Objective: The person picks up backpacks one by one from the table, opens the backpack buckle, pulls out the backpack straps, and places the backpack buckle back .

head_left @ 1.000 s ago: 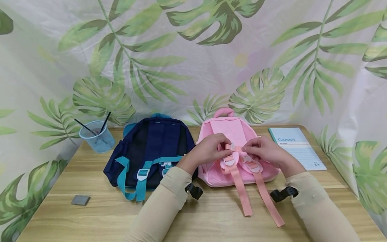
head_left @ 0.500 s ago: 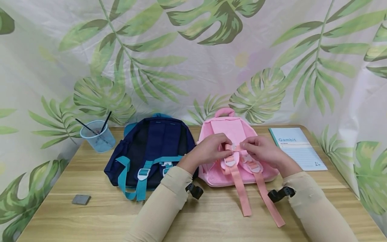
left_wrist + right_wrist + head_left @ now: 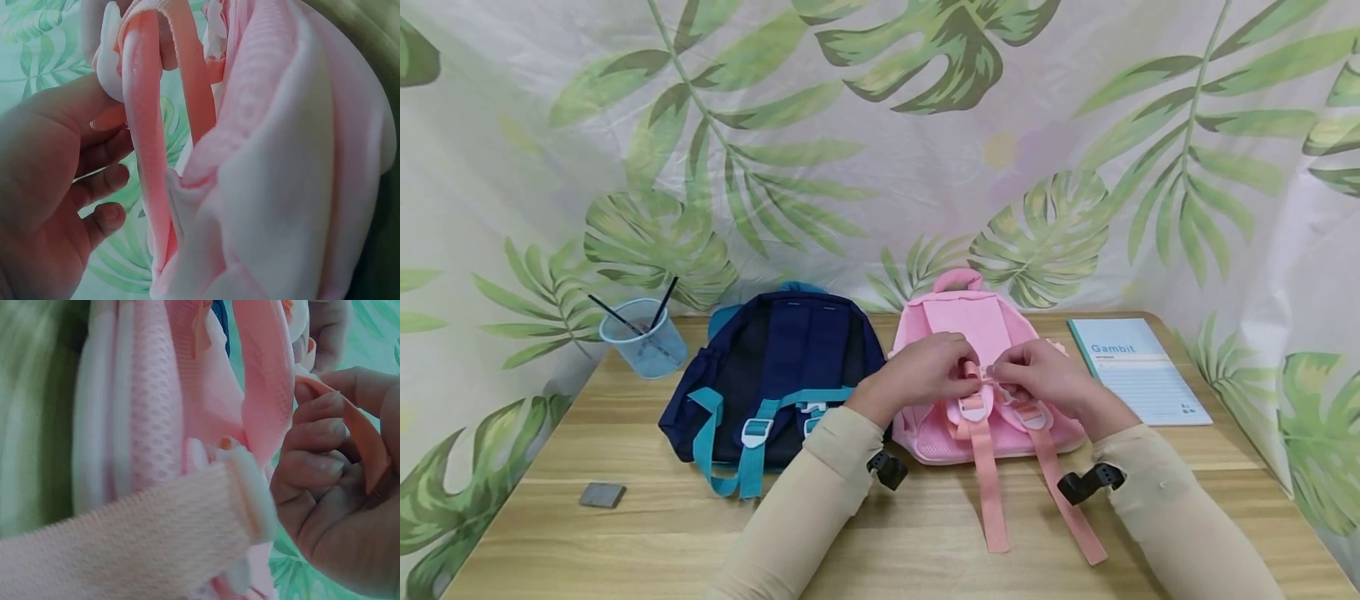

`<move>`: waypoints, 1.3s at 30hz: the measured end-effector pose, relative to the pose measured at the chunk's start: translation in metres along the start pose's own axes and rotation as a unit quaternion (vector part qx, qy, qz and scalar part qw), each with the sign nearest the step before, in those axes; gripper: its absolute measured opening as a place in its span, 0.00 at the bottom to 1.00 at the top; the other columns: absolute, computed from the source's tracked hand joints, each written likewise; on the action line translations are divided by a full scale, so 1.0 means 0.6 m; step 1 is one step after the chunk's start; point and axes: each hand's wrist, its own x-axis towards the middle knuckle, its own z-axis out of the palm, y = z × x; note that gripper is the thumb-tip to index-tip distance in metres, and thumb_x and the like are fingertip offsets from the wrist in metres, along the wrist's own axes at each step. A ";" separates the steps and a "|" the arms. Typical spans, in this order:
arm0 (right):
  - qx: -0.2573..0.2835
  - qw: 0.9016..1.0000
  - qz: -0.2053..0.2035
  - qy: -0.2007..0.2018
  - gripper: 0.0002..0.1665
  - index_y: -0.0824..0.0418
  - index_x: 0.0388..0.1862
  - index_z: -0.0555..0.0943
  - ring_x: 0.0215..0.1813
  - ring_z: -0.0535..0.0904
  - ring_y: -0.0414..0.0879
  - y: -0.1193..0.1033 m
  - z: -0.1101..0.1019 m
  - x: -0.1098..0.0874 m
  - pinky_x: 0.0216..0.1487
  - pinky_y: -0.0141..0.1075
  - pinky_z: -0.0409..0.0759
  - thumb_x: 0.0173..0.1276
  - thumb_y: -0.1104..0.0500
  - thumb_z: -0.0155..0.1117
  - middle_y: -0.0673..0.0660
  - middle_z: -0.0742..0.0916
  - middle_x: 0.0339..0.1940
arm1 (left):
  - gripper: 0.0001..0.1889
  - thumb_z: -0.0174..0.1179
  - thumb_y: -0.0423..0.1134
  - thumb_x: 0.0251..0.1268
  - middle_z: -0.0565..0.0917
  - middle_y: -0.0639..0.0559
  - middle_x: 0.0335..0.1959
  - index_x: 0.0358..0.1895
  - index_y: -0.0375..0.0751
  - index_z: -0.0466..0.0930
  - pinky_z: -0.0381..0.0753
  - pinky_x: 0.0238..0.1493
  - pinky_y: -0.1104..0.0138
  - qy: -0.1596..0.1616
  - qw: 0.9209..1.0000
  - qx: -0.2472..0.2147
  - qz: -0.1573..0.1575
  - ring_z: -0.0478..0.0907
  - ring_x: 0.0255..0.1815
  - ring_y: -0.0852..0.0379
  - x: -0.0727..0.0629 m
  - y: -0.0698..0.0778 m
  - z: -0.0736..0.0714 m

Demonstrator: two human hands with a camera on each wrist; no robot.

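At the pink backpack [image 3: 966, 321], left hand [image 3: 927, 368] and right hand [image 3: 1048, 377] pinch straps [image 3: 367, 440].

Left arm [image 3: 793, 521] and right arm [image 3: 1195, 517] both reach forward, angled inward, beige sleeves [image 3: 842, 454] ending short of bare wrists [image 3: 867, 407]. Left hand [image 3: 928, 371] pinching, remaining fingers [image 3: 103, 181] loosely bent and slightly apart in left wrist view. Right hand [image 3: 1048, 375] also pinching, other fingers [image 3: 312, 434] curled toward palm. Both hands' fingertips [image 3: 972, 387] just beside each other.
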 end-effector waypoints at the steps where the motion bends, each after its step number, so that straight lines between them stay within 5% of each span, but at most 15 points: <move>1: 0.010 1.000 0.004 0.000 0.14 0.70 0.37 0.82 0.26 0.72 0.40 0.001 0.001 0.000 0.29 0.31 0.73 0.80 0.60 0.61 0.50 0.76 0.22 | 0.10 0.71 0.46 0.74 0.83 0.53 0.39 0.46 0.43 0.87 0.77 0.46 0.69 -0.002 1.000 -0.004 -0.004 0.77 0.42 0.57 -0.001 -0.001 0.001; 13: 0.101 0.995 0.018 -0.015 0.16 0.67 0.30 0.78 0.22 0.69 0.39 0.011 0.007 0.001 0.23 0.30 0.66 0.81 0.61 0.58 0.49 0.76 0.20 | 0.13 0.70 0.50 0.75 0.79 0.54 0.36 0.42 0.44 0.85 0.73 0.43 0.70 -0.016 1.000 -0.019 -0.015 0.74 0.39 0.59 0.001 -0.012 0.007; 39: 0.139 0.990 -0.023 0.008 0.15 0.63 0.31 0.80 0.23 0.69 0.39 0.017 0.010 0.000 0.24 0.30 0.64 0.80 0.65 0.53 0.49 0.74 0.20 | 0.12 0.69 0.45 0.76 0.81 0.52 0.40 0.49 0.40 0.85 0.75 0.47 0.69 -0.031 0.999 -0.032 -0.001 0.76 0.42 0.58 0.004 -0.017 0.010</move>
